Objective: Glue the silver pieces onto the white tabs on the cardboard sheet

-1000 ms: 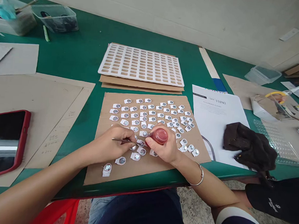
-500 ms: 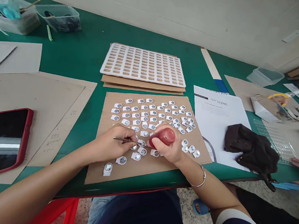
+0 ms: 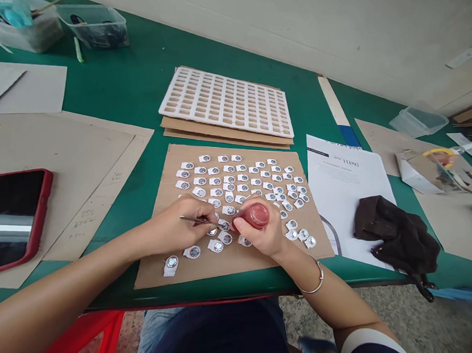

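My left hand (image 3: 181, 221) pinches thin metal tweezers (image 3: 189, 218), their tip end close to a small round silver piece on a white tab (image 3: 224, 226). Wrapped around a red squeeze bottle (image 3: 256, 215) is my right hand (image 3: 270, 234); the bottle's base faces up toward me and its lower end points down-left at that same piece. Whether the bottle touches the piece I cannot tell. Several similar round pieces with white tabs lie spread over a brown cardboard sheet (image 3: 154, 272), and both hands partly cover some of them.
A white tray of small cells (image 3: 226, 101) lies on cardboard behind the sheet. To the left are a red-cased phone (image 3: 5, 221) and grey boards (image 3: 57, 160). Printed paper (image 3: 340, 177) and a dark cloth (image 3: 392, 228) lie right. Plastic bins (image 3: 97, 27) stand back left.
My right hand and the red bottle have shifted slightly left, toward the tweezers. At the right edge, another person's hand and a clear ridged sheet have gone from view. My left hand stays put.
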### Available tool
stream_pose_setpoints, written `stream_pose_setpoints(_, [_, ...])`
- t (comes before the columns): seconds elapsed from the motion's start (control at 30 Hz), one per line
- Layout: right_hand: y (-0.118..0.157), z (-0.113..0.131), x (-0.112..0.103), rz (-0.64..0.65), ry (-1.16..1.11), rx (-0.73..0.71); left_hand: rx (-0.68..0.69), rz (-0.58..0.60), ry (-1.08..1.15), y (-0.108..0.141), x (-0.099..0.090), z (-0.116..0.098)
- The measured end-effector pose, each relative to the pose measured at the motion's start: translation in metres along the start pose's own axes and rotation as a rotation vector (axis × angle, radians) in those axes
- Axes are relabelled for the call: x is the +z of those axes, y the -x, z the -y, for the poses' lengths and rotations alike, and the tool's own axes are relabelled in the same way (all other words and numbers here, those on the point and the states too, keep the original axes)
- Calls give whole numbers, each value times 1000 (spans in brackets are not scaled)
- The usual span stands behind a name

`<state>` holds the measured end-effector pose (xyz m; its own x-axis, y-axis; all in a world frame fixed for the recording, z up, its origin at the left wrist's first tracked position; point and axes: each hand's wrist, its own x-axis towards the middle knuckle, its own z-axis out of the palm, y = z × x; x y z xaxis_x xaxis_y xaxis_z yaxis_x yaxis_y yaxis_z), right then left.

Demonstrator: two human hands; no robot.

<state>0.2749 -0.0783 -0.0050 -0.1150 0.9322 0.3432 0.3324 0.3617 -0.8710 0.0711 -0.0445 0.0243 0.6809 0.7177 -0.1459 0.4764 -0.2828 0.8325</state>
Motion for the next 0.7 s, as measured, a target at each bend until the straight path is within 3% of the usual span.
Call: stream_pose_setpoints(0.7, [3,-3,4,6,2,-22,16,2,34,-2,-1,1])
